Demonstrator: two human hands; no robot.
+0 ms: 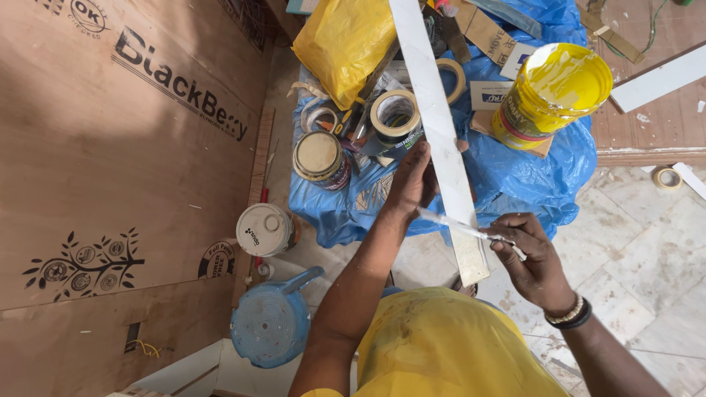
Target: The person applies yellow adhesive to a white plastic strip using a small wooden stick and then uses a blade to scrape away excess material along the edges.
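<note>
A long white-painted wooden strip [434,110] runs from the top of the head view down toward me, lying over a blue plastic sheet [529,176]. My left hand [413,182] grips the strip's left edge about two thirds of the way down. My right hand [533,257] holds a thin flat blade smeared with white [471,230], its tip resting across the strip near the lower end. A dark and metal bracelet sits on my right wrist.
On the blue sheet stand an open yellow bucket [553,92], a lidded tin [321,158], rolls of tape [395,114] and a yellow bag [344,40]. A white-lidded can [265,229] and blue jug [271,323] stand on the tiled floor. Plywood sheets [110,147] lie left.
</note>
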